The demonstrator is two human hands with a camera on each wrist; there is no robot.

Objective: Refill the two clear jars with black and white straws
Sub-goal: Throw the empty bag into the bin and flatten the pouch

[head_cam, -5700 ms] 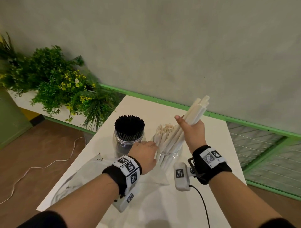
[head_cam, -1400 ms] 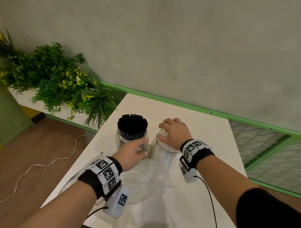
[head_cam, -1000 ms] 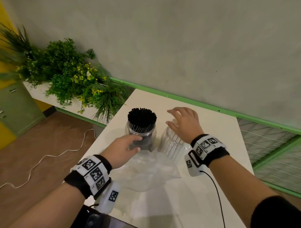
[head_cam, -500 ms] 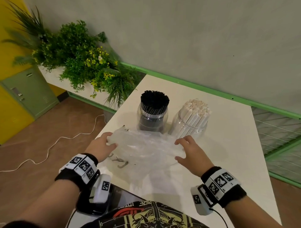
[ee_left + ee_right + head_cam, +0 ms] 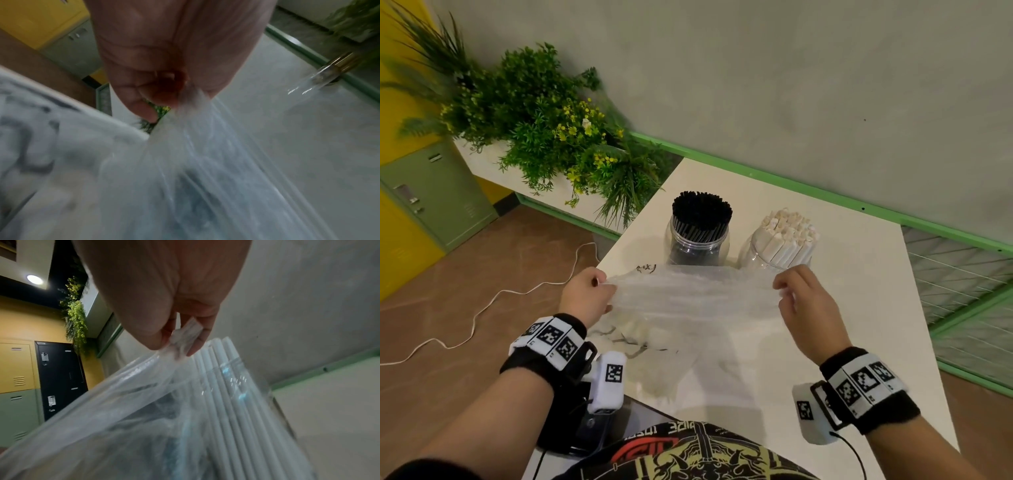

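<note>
Two clear jars stand side by side on the white table (image 5: 859,291). The left jar (image 5: 697,245) is packed with black straws (image 5: 702,214); the right jar (image 5: 774,255) is packed with white straws (image 5: 787,229) (image 5: 222,386). In front of them a clear plastic bag (image 5: 695,294) (image 5: 205,162) (image 5: 123,402) is stretched just above the table. My left hand (image 5: 599,287) (image 5: 176,100) pinches its left end. My right hand (image 5: 787,291) (image 5: 180,340) pinches its right end.
Another crumpled plastic sheet with dark print (image 5: 640,339) lies on the table under the bag. A planter of green plants (image 5: 544,130) stands left of the table. A white cable (image 5: 482,308) trails over the brown floor. A green rail (image 5: 825,192) runs along the wall.
Both hands left the jars, came back toward me and picked up the plastic bag, which now hangs stretched between them. The white straws stand in the right jar.
</note>
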